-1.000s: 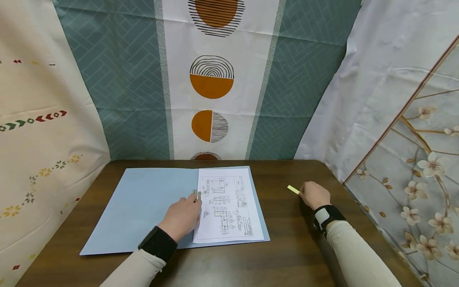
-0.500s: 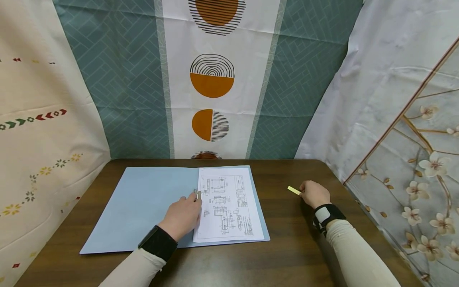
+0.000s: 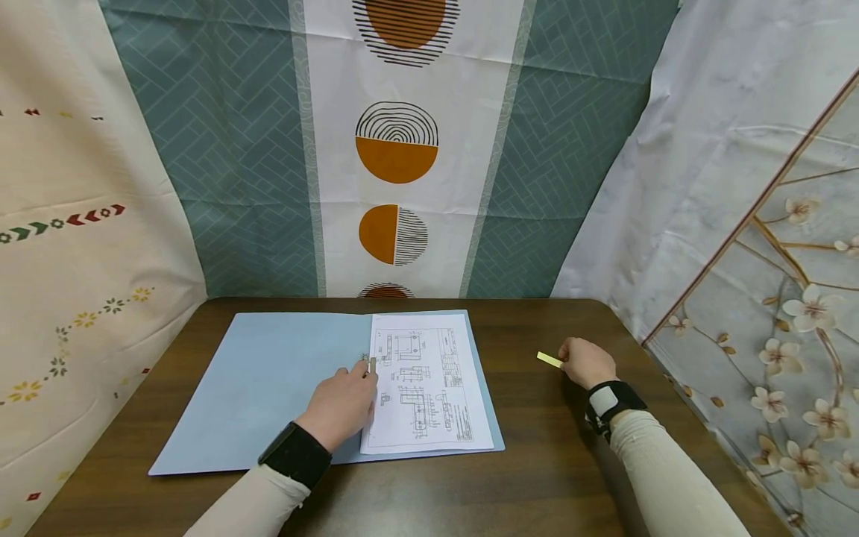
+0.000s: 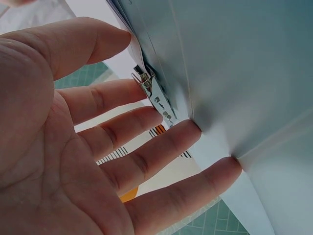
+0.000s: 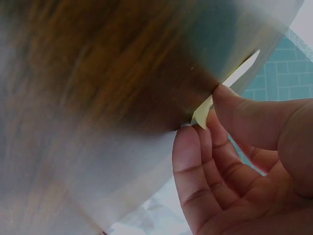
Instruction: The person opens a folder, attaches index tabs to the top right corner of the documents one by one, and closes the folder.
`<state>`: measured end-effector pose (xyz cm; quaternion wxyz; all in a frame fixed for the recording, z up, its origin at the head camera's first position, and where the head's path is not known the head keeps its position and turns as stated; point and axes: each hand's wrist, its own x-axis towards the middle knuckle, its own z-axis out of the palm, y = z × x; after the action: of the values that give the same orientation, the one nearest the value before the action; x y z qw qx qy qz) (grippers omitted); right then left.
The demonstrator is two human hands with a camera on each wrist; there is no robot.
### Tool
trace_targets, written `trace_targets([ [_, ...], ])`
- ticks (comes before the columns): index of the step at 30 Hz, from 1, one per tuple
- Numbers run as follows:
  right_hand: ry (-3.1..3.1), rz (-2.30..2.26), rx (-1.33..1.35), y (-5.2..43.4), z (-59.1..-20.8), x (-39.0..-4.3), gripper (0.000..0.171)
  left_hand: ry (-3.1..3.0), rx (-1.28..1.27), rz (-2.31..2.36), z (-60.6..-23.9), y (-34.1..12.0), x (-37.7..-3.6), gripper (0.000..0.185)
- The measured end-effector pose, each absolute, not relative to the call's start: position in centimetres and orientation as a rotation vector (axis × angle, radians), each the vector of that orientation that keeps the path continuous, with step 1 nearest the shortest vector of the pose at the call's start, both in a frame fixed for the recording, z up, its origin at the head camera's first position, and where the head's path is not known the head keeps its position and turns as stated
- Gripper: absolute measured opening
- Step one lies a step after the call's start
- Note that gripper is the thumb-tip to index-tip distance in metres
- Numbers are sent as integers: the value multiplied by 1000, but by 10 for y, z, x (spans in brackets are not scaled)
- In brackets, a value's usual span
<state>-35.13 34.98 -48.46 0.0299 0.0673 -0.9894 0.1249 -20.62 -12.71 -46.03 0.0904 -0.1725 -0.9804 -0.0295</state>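
Observation:
A light blue folder (image 3: 275,365) lies spread on the table, with white drawing sheets (image 3: 463,429) on its right half. Over the folder's middle fold is my left hand (image 3: 338,406), its fingertips at a metal clip (image 4: 145,81) along the sheets' edge. In the left wrist view its fingers are extended, several tips touching the folder, and the thumb is beside the paper edges. Off to the right, my right hand (image 3: 588,364) holds a pale yellow sticky note strip (image 3: 549,359) at the tabletop. The strip's near end curls up between thumb and fingers (image 5: 187,152).
The dark wooden table (image 3: 429,496) carries the folder. A patterned curtain (image 3: 255,186) hangs behind its back edge. Cream cloth (image 3: 87,298) borders the left side, and floral cloth (image 3: 772,298) the right.
My right hand and the yellow strip have shifted very slightly left. The left hand, folder and sheets stay in place.

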Motion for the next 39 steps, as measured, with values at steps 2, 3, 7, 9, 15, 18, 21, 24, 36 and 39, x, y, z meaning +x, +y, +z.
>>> trace_targets([
  [2, -3022, 404, 227, 346, -482, -346, 20, -2920, -509, -86, -461, -127, -206, 32],
  [3, -3033, 428, 223, 338, -473, -338, 22, -2924, -507, -86, -461, -127, -206, 32],
  [7, -3019, 478, 249, 326, -463, -324, 22, -2927, -511, -86, -462, -127, -207, 32],
  [9, -3014, 514, 249, 326, -466, -324, 19, -2933, -509, -91, -462, -127, -208, 33],
  [15, -2981, 616, 240, 316, -470, -319, 10, -2900, -486, -63, -456, -125, -211, 35],
  [18, -2972, 650, 260, 305, -469, -317, 6, -2850, -473, -47, -452, -120, -215, 37],
  [21, -2966, 695, 295, 290, -466, -315, 6, -2816, -484, -80, -450, -112, -219, 36],
  [24, -2964, 751, 316, 273, -461, -312, 6, -2798, -541, -166, -450, -103, -221, 39],
  [36, -2956, 1186, 400, 196, -446, -286, 6, -2772, -617, -500, -457, -85, -229, 60],
  [39, -2923, 1273, 470, 182, -442, -280, 4, -2765, -613, -554, -458, -85, -231, 62],
])
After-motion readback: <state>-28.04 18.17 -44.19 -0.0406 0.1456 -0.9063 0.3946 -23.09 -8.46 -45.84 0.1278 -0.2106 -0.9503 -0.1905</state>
